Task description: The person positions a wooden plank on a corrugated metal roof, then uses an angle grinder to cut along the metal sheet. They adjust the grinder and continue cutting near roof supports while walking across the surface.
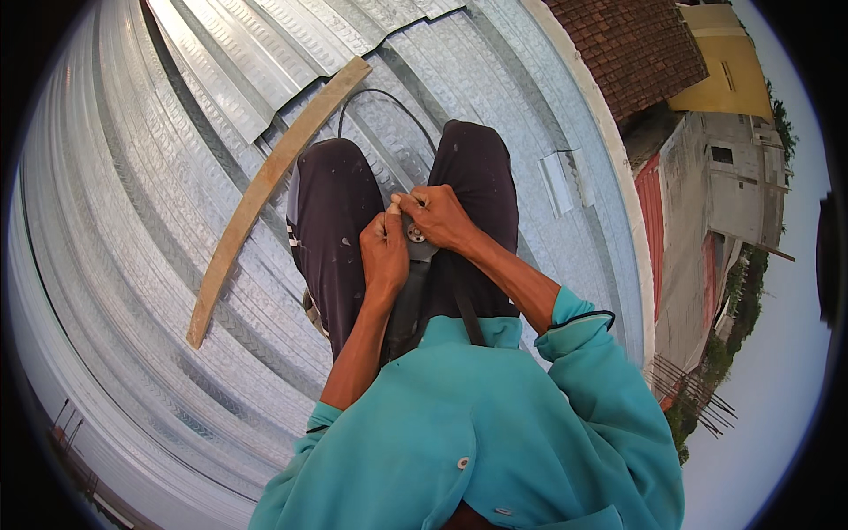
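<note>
Between my knees rests a dark tool that looks like an angle grinder [422,250], with a round metal flange with small holes showing at its head. My left hand [383,252] lies along the left side of this head, its thumb and fingers closed in a pinch. From the right, my right hand [439,216] reaches over the head with bent fingers, and its fingertips meet those of the left just above the flange. Whatever the fingertips hold is too small and hidden to name. A black cord [389,92] loops over the roof beyond my knees.
I crouch on a ribbed metal roof [141,221] with overlapping sheets. A long wooden strip [252,208] lies to my left. Right of me is a small bent metal piece [556,184], then the roof's pale edge [618,168], with lower buildings and a tiled roof [632,53] beyond.
</note>
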{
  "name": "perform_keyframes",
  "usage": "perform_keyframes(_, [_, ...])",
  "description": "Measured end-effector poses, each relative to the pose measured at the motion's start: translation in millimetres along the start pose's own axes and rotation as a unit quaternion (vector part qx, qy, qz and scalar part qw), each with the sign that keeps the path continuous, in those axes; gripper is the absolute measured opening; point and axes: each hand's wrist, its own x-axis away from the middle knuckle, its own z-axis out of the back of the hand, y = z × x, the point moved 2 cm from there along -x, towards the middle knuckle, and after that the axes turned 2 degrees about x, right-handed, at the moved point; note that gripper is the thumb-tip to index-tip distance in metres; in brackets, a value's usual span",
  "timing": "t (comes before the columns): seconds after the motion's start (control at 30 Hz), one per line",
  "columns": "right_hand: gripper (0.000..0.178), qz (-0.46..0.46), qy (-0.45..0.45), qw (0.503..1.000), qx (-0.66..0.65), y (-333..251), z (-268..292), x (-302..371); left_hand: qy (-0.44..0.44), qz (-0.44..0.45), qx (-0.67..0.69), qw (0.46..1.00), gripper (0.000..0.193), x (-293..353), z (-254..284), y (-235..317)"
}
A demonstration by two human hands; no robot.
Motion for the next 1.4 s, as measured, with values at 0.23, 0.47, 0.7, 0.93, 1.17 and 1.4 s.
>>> perform_keyframes(0.23, [0.036,0.190,0.191,0.931,0.245,-25.4,-6.0,62.3,-0.043,0.027,0.064,0.997,0.050,-0.9,10.5,4.6])
perform_keyframes(0.47, [0.032,0.165,0.247,0.922,0.250,-32.9,-12.3,78.1,-0.053,0.034,0.044,0.997,0.050,5.8,13.5,13.2])
perform_keyframes(0.7, [0.033,0.216,0.131,0.947,0.198,-16.7,7.9,73.8,-0.058,0.036,0.013,0.998,0.048,4.5,13.3,-0.5])
perform_keyframes(0.93, [0.039,-0.052,0.071,0.996,0.013,-32.4,11.4,79.0,-0.055,0.033,0.101,0.993,0.044,-2.3,23.6,14.2])
perform_keyframes(1.17, [0.042,0.020,0.022,0.993,-0.115,-29.9,4.6,63.8,-0.153,0.158,0.107,0.970,0.063,-11.4,36.2,37.1])
perform_keyframes(1.4, [0.040,-0.004,-0.081,0.982,-0.168,-28.4,23.9,47.6,-0.114,0.136,0.057,0.982,0.078,-15.4,35.9,16.5])
